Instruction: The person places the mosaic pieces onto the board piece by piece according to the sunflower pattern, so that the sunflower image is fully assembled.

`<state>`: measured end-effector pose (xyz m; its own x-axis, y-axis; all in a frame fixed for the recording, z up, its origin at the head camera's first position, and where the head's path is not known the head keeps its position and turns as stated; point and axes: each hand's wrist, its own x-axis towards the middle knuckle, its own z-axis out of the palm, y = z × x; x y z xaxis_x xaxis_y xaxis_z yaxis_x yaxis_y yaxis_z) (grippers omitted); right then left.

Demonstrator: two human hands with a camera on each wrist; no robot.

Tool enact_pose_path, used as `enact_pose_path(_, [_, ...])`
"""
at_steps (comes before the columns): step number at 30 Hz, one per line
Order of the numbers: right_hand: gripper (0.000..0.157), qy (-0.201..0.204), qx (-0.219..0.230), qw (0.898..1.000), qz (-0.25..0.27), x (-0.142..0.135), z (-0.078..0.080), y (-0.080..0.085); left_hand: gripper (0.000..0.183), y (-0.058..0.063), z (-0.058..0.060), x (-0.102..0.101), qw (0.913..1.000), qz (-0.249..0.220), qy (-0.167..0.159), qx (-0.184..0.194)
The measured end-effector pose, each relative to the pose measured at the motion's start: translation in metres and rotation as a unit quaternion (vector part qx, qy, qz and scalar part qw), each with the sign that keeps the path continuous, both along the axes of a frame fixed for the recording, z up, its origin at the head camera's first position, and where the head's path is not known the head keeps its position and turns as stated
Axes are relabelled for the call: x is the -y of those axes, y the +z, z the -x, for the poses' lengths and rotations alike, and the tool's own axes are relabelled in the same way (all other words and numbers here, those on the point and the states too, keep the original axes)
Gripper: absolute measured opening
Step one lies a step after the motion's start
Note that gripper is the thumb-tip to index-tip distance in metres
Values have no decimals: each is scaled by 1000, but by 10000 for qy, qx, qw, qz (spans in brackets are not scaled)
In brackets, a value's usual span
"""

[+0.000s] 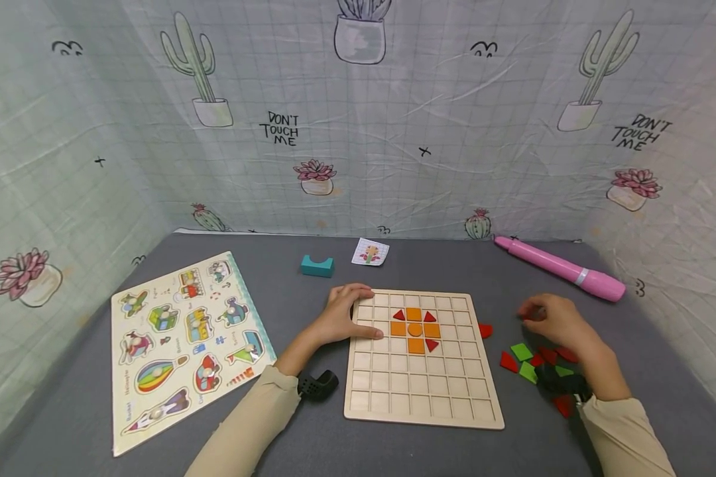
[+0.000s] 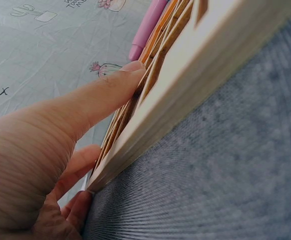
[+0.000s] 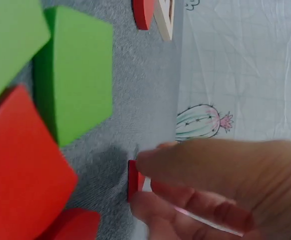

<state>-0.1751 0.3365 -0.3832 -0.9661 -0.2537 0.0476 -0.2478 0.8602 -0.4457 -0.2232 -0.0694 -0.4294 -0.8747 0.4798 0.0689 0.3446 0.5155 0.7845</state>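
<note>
Grey tabletop [image 1: 268, 278]: left hand [image 1: 336, 317] grips board [image 1: 414, 387] (thumb [image 2: 110, 87] atop); right hand [image 1: 555, 320] pinches red piece [image 3: 132, 180].

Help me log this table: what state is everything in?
Grid board, flat, partly filled
Orange pieces, set on board
Red pieces, some placed, others loose
Green pieces, loose
Picture board, face up
Picture card, face up
Teal block, notch up
Pink rod, lying down
Left hand, resting on board
Right hand, pinching red piece

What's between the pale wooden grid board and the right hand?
A flat red piece beside the board, then bare grey tabletop, in the head view.
</note>
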Motion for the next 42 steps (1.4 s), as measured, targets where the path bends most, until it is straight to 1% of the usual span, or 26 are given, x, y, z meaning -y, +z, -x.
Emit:
enact_pose_path(3, [11, -232, 103, 9997, 28, -3, -2, -1, 73, 0, 0, 0, 10000, 3, -8, 26])
enact_pose_path(7, [12, -357, 205, 9991, 95, -4, -3, -3, 73, -1, 0, -1, 10000, 32, -4, 34])
enact_pose_path(14, [10, -307, 191, 9992, 153, -3, -3, -8, 73, 0, 2, 0, 10000, 23, -26, -6])
enact_pose_path(19, [9, -267, 257, 9993, 108, -2, -2, -8, 73, -1, 2, 0, 10000, 21, -68, -13])
enact_pose_path(23, [11, -229, 274, 9993, 99, -1, -2, -7, 73, -2, 2, 0, 10000, 19, -62, -14])
enact_pose_path(26, [9, -183, 234, 9995, 114, 1, -1, -7, 73, -2, 2, 0, 10000, 6, -37, -17])
enact_pose_path(29, [4, -110, 123, 9997, 159, 2, -1, -7, 73, -3, 2, 0, 10000, -5, -17, -14])
enact_pose_path(32, [8, 5, 81, 9997, 221, 2, -2, -7, 73, -2, 1, 0, 10000, -8, -7, -10])
enact_pose_path(36, [11, 332, 281, 9986, 307, 2, -3, -7, 73, -2, 1, 0, 10000, 0, 2, -20])
enact_pose_path(40, [15, 724, 466, 9957, 342, 0, -4, -4, 73, -2, 0, 0, 10000, -11, 22, -35])
enact_pose_path(42, [17, 853, 543, 9942, 357, -1, -6, -3, 73, -2, 0, 0, 10000, -25, 27, -43])
